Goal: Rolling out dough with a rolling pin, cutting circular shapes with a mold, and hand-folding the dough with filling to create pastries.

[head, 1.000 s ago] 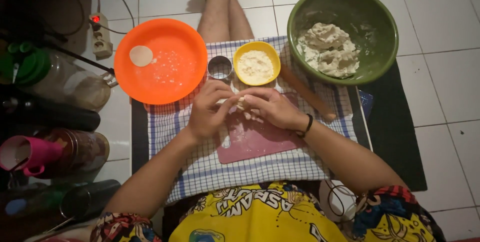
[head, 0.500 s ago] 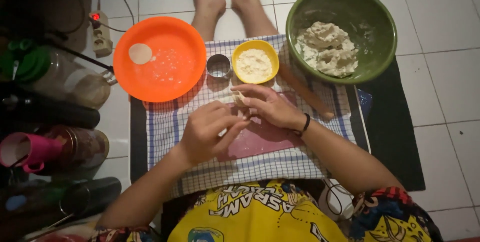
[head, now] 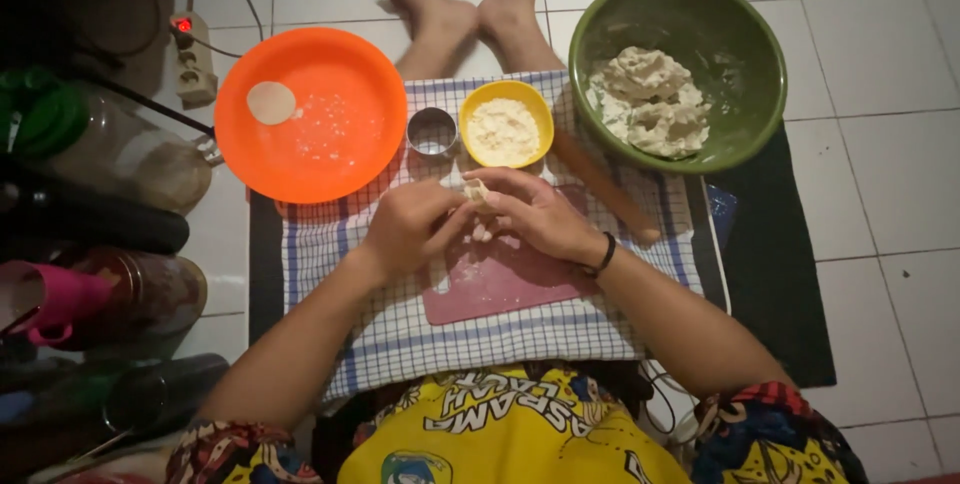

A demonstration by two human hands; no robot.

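Both hands pinch a small pale piece of dough (head: 476,191) above a pink plastic cutting board (head: 500,279).

Left hand (head: 410,226) and right hand (head: 535,214) meet, fingers closed on the dough; just beyond sit a round metal cutter (head: 432,131) and small yellow bowl of filling (head: 506,124), flanked by an orange plastic plate (head: 312,114) and green dough bowl (head: 676,69).

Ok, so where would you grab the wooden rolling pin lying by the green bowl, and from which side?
Probably the wooden rolling pin is best gripped around its bare middle, coming from above on the right hand side. It lies flat and slanted on the checked cloth; its upper end sits close under the green bowl, so that end looks cramped.
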